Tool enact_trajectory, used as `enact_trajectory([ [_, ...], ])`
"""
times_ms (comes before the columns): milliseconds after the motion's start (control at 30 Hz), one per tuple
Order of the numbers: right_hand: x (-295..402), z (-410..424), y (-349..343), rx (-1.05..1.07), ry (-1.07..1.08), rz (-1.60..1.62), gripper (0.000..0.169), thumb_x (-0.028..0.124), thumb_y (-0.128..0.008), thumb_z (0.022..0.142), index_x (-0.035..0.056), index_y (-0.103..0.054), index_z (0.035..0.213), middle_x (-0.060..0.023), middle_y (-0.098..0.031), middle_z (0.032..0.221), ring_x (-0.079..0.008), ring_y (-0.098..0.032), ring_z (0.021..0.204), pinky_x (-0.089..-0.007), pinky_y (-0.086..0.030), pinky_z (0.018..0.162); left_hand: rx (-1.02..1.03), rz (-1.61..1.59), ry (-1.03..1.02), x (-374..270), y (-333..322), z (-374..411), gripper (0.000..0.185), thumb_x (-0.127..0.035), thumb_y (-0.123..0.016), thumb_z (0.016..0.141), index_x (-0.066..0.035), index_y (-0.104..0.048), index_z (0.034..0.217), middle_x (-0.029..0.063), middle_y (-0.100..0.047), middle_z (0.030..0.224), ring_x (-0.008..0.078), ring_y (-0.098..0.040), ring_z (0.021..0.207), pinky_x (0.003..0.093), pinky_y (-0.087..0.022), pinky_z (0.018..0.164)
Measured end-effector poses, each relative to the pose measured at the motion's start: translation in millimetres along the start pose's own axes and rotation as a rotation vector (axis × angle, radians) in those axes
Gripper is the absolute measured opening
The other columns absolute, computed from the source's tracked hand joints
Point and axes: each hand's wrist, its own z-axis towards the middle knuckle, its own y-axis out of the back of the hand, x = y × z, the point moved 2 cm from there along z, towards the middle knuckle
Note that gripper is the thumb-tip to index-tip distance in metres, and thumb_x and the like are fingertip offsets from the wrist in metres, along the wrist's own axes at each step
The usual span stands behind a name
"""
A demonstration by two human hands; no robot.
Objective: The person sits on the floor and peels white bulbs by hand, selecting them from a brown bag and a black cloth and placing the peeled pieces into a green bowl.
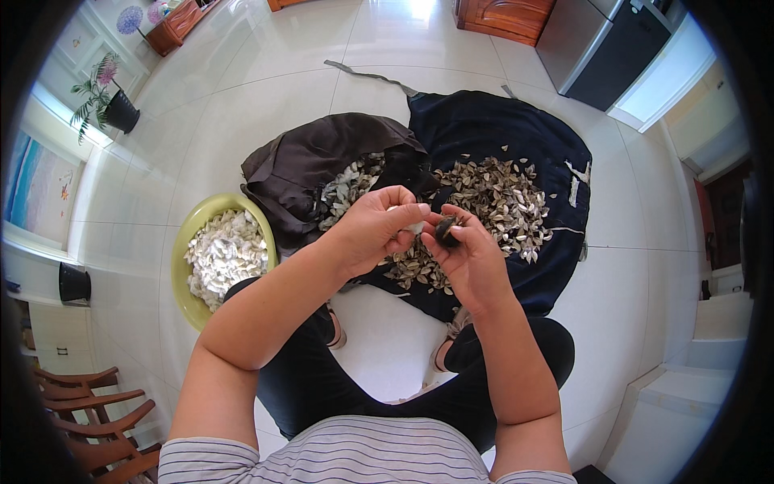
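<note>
My left hand (382, 222) pinches a tuft of white cotton (415, 228) between thumb and fingers. Just to its right, my right hand (473, 266) grips a dark brown cotton boll (446, 232), its fingers curled round the husk. The two hands almost meet, and they cover part of what lies below. Beneath and beyond them, a heap of dry brown boll husks (493, 193) is spread over a dark navy cloth (465, 115). Bolls with white cotton showing (354, 181) lie in the mouth of a dark brown cloth sack (314, 142), left of the husks.
A green plastic basin (181, 260) heaped with picked white cotton (224, 251) stands by my left knee. Beyond are a potted plant (121, 112), a wooden cabinet (505, 18) and a refrigerator (604, 51). Wooden chairs (100, 396) stand at lower left on the tiled floor (211, 139).
</note>
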Motion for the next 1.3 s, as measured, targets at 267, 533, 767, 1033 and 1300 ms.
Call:
enact_trajectory([
  [267, -3, 0, 2, 0.056, 0.104, -0.155, 0.032, 0.010, -0.057, 0.089, -0.0021, -0.044, 0.115, -0.0122, -0.056, 0.107, -0.0161, -0.060, 0.094, -0.0272, -0.051, 0.084, -0.085, 0.040, -0.036, -7, -14, -2, 0.010, -0.008, -0.058, 0.086, -0.006, -0.054, 0.095, 0.0031, -0.055, 0.083, 0.0072, -0.054, 0.067, 0.0174, -0.039, 0.052],
  [533, 0, -3, 0, 0.045, 0.218, -0.478, 0.035, 0.008, -0.067, 0.082, 0.0044, -0.050, 0.112, -0.0057, -0.057, 0.100, -0.0089, -0.057, 0.083, -0.0201, -0.048, 0.069, -0.078, 0.365, -0.064, -6, -11, -3, 0.025, -0.024, -0.066, 0.084, -0.003, -0.056, 0.094, -0.0003, -0.056, 0.071, 0.0056, -0.052, 0.058, 0.0174, -0.040, 0.051],
  [767, -4, -1, -2, 0.147, 0.431, -0.526, 0.033, 0.002, -0.067, 0.081, 0.0010, -0.050, 0.110, -0.0065, -0.056, 0.102, -0.0102, -0.056, 0.087, -0.0213, -0.049, 0.073, -0.145, 0.594, -0.122, -6, -14, -2, 0.028, -0.027, -0.068, 0.083, -0.002, -0.058, 0.090, -0.0003, -0.056, 0.068, 0.0046, -0.051, 0.055, 0.0183, -0.040, 0.050],
  [1033, -2, -3, -2, 0.062, 0.269, -0.432, 0.022, 0.003, -0.050, 0.089, -0.0006, -0.051, 0.111, -0.0108, -0.055, 0.104, -0.0163, -0.057, 0.094, -0.0305, -0.053, 0.081, -0.166, 0.704, -0.293, -4, -12, -2, 0.021, -0.021, -0.057, 0.089, 0.001, -0.059, 0.088, 0.0012, -0.058, 0.069, 0.0053, -0.052, 0.054, 0.0196, -0.042, 0.049],
  [1300, 1, -3, 0, 0.028, -0.031, -0.188, 0.023, 0.010, -0.050, 0.091, 0.0015, -0.052, 0.113, -0.0078, -0.059, 0.100, -0.0144, -0.062, 0.082, -0.0242, -0.053, 0.071, -0.099, 0.716, -0.332, 1, 2, 4, 0.020, -0.017, -0.051, 0.093, 0.001, -0.059, 0.094, 0.0015, -0.058, 0.074, 0.0059, -0.053, 0.056, 0.0194, -0.044, 0.053],
])
